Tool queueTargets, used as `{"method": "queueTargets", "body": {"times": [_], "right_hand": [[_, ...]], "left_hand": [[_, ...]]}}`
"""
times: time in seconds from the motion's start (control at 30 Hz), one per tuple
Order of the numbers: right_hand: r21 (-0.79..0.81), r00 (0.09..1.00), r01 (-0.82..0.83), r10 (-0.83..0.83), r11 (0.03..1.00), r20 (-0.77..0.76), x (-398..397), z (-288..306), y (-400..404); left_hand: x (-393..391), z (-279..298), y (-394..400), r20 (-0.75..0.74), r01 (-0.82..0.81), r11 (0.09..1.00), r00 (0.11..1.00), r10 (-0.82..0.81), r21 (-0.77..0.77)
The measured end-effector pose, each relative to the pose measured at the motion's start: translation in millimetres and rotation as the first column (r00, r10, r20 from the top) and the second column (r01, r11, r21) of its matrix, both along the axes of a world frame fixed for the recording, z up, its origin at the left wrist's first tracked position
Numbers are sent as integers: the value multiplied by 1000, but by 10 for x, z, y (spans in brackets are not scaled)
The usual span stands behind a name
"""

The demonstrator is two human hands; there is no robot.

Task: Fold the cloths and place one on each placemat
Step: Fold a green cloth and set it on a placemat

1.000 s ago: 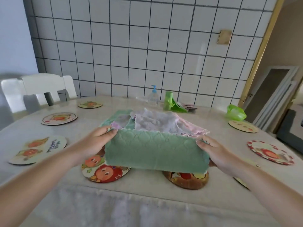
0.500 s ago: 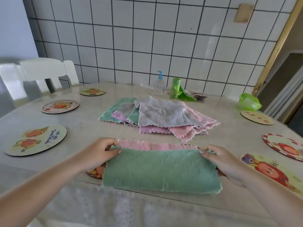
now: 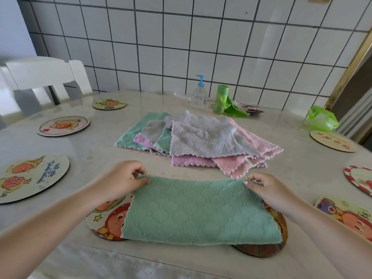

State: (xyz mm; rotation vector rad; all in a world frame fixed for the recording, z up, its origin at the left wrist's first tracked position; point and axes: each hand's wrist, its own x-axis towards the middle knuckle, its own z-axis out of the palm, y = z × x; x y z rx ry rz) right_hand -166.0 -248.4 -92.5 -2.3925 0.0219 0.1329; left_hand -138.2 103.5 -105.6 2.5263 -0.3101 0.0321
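Observation:
A green quilted cloth (image 3: 199,212), folded in half, lies near the table's front edge across two round placemats, a cartoon one (image 3: 104,220) at its left and a dark brown one (image 3: 267,246) at its right. My left hand (image 3: 122,180) pinches the cloth's far left corner. My right hand (image 3: 269,190) pinches the far right corner. Behind it, a loose pile of cloths (image 3: 201,139) in green, grey, purple and pink lies at the table's middle.
Several more round placemats ring the table: at the left (image 3: 30,178), far left (image 3: 64,125), back (image 3: 109,103) and right (image 3: 338,140), (image 3: 350,214). A pump bottle (image 3: 199,93), a green bag roll (image 3: 221,97) and a green plastic bag (image 3: 322,118) stand by the tiled wall. A white chair (image 3: 44,77) is at the left.
The green cloth came down from the air onto the near placemats. Its pink underside, showing along the far edge half a second ago, is now covered as both hands drew the corners together.

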Motion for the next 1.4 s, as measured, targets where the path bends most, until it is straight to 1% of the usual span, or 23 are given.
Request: {"method": "queueTargets", "body": {"times": [0.3,0.43,0.47,0.5,0.53,0.57,0.6,0.63,0.67,0.73,0.8,0.87,0.93,1.03,1.1,1.13,1.27,1.4], "right_hand": [[-56,999,24,-23,998,27,110,-71,-16],[-76,997,52,-48,996,58,106,-63,-13],[-81,996,58,-52,995,77,84,-35,-24],[-115,992,52,-38,992,119,49,-1,-36],[-187,984,40,-6,982,177,0,47,-22],[-277,972,24,43,961,232,-61,93,20],[-354,955,-8,112,935,275,-140,149,104],[-412,940,-55,186,910,287,-226,190,225],[-456,928,-111,256,883,271,-320,213,377],[-522,917,-218,356,825,180,-484,191,691],[-562,917,-287,393,776,75,-589,92,934],[-586,924,-307,383,750,6,-638,-47,1038],[-604,937,-296,348,740,-34,-670,-161,1011],[-614,953,-269,298,742,-58,-712,-247,863],[-619,957,-255,284,743,-54,-743,-260,768],[-624,962,-246,268,741,-60,-753,-258,721],[-625,978,-199,190,755,-82,-788,-232,565],[-620,991,-134,119,773,-65,-798,-263,395]], "left_hand": [[146,-45,-23,-24,10,995,1000,-8,104],[110,3,-45,-70,-41,996,996,47,83],[67,27,-44,-44,-65,993,997,69,97],[8,51,-49,23,-92,987,996,90,130],[-79,80,-74,114,-112,980,989,94,162],[-199,117,-137,200,-108,979,977,73,171],[-324,153,-227,252,-76,981,967,30,176],[-446,182,-340,267,-33,980,964,-21,197],[-559,197,-474,253,12,974,965,-71,227],[-684,128,-740,207,94,955,966,-156,281],[-762,-14,-960,131,146,936,972,-196,320],[-811,-169,-1047,105,171,907,968,-227,384],[-827,-283,-1014,124,160,886,964,-235,435],[-872,-254,-895,79,110,865,982,-170,490],[-888,-235,-816,69,115,840,982,-178,530],[-889,-238,-763,88,118,840,977,-192,529],[-939,-236,-611,60,104,820,984,-166,564],[-944,-216,-471,30,97,817,990,-138,568]]}}
